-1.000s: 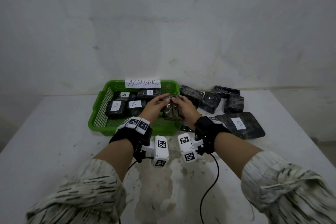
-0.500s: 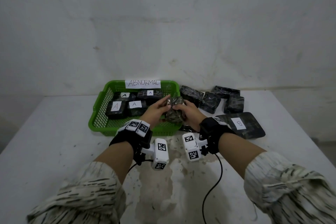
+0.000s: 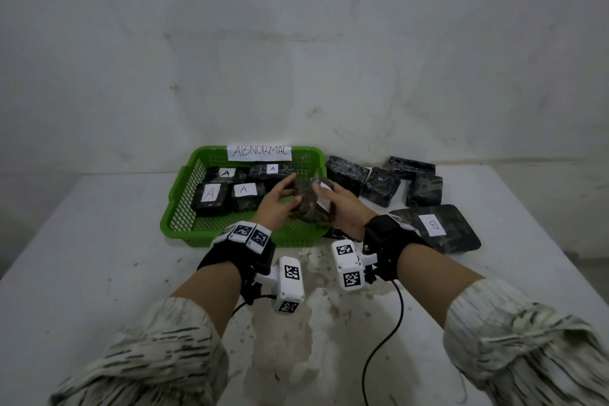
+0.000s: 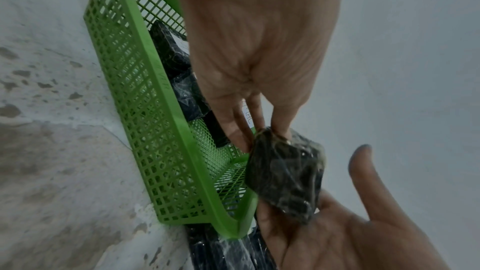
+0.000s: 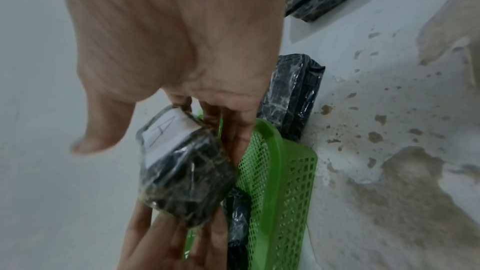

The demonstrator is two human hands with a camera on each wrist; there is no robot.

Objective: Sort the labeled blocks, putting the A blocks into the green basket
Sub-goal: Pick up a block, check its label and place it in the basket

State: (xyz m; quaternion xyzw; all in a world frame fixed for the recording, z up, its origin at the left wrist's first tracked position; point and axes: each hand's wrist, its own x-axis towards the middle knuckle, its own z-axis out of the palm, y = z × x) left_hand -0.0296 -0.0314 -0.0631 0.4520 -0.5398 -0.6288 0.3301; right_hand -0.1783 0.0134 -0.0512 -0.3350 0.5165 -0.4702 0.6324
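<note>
A dark marbled block [image 3: 308, 204] wrapped in clear film hangs above the near right corner of the green basket [image 3: 184, 208]. Its white label reads A [image 5: 163, 130] in the right wrist view. My left hand [image 3: 283, 201] pinches the block [image 4: 283, 171] with the thumb on top and the fingers at its side. My right hand [image 3: 329, 204] lies against the other side with straight fingers [image 5: 233, 137], thumb held off. Several A-labeled blocks [image 3: 211, 193] lie in the basket's left and back.
A paper sign reading ABNORMAL [image 3: 258, 152] hangs on the basket's far rim. Several unlabeled-side dark blocks [image 3: 380, 186] lie on the white table right of the basket. A large flat block marked B [image 3: 435, 227] lies beside my right wrist. A wall stands behind.
The block has turned between my hands, so its white label now faces the right hand. Both hands stay over the basket's near right corner, shifted slightly toward me.
</note>
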